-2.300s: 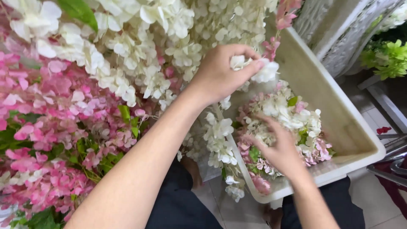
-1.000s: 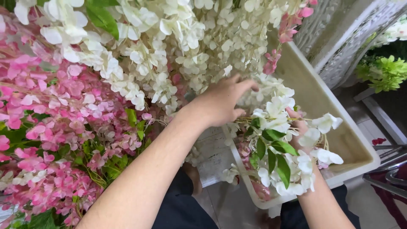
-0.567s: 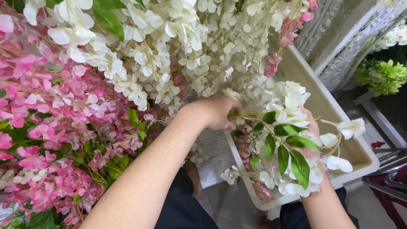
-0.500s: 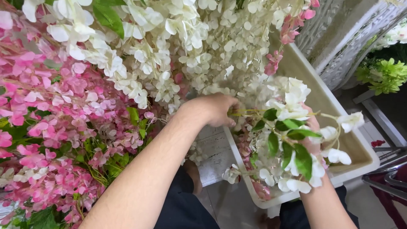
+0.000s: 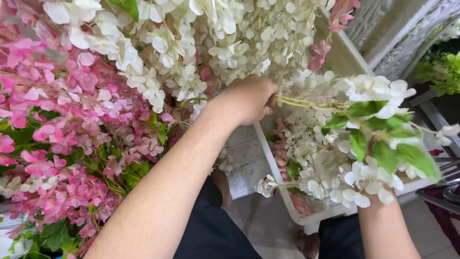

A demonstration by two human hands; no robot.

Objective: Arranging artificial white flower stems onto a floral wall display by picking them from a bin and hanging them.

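Note:
My left hand (image 5: 248, 98) is closed around the thin yellow-green stems of a white artificial flower sprig (image 5: 369, 139) with green leaves. The sprig hangs over a white plastic tub (image 5: 306, 218). My right hand (image 5: 379, 207) comes up from below into the sprig's far end. Only its wrist shows, and the blossoms cover its fingers. More white and pink blossoms (image 5: 299, 144) lie inside the tub.
A dense mass of hanging white flowers (image 5: 191, 38) and pink flowers (image 5: 62, 120) fills the left and top. White lattice panels (image 5: 397, 33) and green blooms (image 5: 441, 67) stand at the upper right. Metal bars (image 5: 441, 196) lie at the right edge. Tiled floor shows below.
Both hands have lifted the white sprig out of the tub and stretched it sideways. My left hand shifted from the hanging flowers to the sprig's stems.

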